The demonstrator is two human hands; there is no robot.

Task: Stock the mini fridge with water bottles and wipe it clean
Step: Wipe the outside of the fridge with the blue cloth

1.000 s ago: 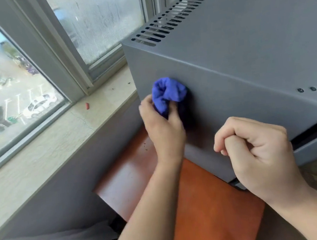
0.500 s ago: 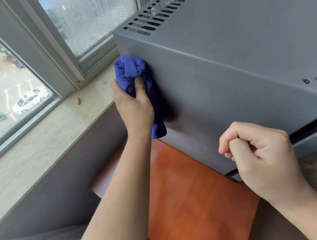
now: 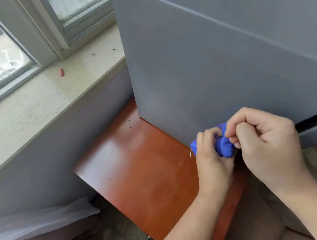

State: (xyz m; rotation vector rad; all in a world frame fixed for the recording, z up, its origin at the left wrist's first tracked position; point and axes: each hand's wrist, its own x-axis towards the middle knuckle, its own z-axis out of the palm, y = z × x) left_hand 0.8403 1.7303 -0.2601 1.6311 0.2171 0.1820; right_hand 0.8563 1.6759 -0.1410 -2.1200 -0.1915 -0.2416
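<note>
Both hands are bunched together low at about 4 o'clock, right by the bottom front corner of the mini fridge [image 3: 216, 64]. The left hand [image 3: 212, 159] is clenched around a wadded blue cloth [image 3: 224, 147], and the right hand [image 3: 267, 143] is curled up with its fingertips pinching the same wad from the other side. The cloth is soft and crumpled, with no real long axis. The fridge is a smooth matte grey box, standing upright on a glossy reddish wooden stand [image 3: 138, 161]. There's free stand surface toward 9 o'clock, then the grey wall under the pale stone windowsill [image 3: 33, 106]. A small red bit [image 3: 61, 72] sits on the sill at 11 o'clock.
</note>
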